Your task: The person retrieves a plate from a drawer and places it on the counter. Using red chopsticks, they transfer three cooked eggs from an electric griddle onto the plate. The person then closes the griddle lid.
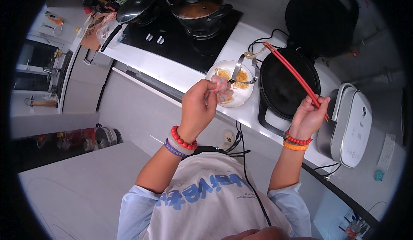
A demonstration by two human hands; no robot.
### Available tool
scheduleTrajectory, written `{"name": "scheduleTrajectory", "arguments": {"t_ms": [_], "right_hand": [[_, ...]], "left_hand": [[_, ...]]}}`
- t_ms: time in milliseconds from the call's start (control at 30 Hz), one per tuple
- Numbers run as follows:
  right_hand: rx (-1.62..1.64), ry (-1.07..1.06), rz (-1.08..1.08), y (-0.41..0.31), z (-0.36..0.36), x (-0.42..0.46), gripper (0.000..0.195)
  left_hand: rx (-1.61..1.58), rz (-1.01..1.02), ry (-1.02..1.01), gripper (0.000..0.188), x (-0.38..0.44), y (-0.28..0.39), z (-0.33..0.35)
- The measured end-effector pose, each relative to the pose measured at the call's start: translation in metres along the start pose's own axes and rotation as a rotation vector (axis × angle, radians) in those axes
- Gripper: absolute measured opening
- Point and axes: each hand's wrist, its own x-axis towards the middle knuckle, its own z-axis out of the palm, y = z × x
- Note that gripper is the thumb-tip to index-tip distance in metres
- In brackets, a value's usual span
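Note:
My left hand pinches a crumpled pink-and-white cloth or tissue above the near-left part of a white plate. Pieces of fried egg lie on that plate. A bent metal tool, perhaps tongs, reaches over the eggs, its near end beside the cloth; whether my left hand also holds it I cannot tell. My right hand grips a pair of red chopsticks, slanting up and left over an open electric griddle. A pale yellowish strip shows near the chopsticks' far ends.
A lidded pot and a lidded frying pan stand on the black cooktop; the pan's handle juts over the counter edge. The griddle's raised lid is behind. A white rice cooker stands at right. Black cables hang in front.

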Motion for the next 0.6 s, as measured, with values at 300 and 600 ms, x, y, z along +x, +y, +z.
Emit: {"name": "scheduleTrajectory", "arguments": {"t_ms": [300,600], "right_hand": [[-0.020,-0.037,-0.017,0.000,0.009,0.014,0.027],[0.036,-0.193,0.068,-0.031,0.046,0.011,0.024]], "left_hand": [[0.046,0.004,0.067,0.010,0.002,-0.037,0.001],[-0.016,-0.087,0.089,0.006,0.004,-0.038,-0.010]]}}
